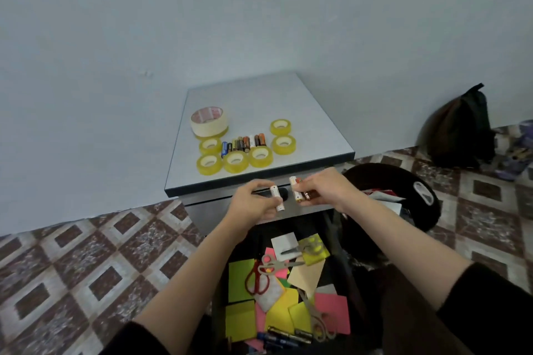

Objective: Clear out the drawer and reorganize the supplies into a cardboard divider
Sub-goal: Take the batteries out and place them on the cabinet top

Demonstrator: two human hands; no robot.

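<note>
My left hand (253,202) pinches one white battery (277,198) in front of the cabinet's front edge. My right hand (323,189) grips a small bunch of batteries (298,189), white and orange. Below my arms the open drawer (223,291) holds coloured sticky notes (241,279), scissors (275,264) with grey handles, red-handled scissors (256,279) and several dark batteries (284,337) at its near end. On the cabinet top (259,101) lies a row of batteries (242,145) ringed by several yellow tape rolls (236,161) and a big masking tape roll (208,121).
The cabinet stands against a pale blue wall on a patterned tile floor (86,268). A black round bin (403,196) with papers sits right of the drawer. A dark backpack (461,132) leans on the wall at far right. No cardboard divider is in view.
</note>
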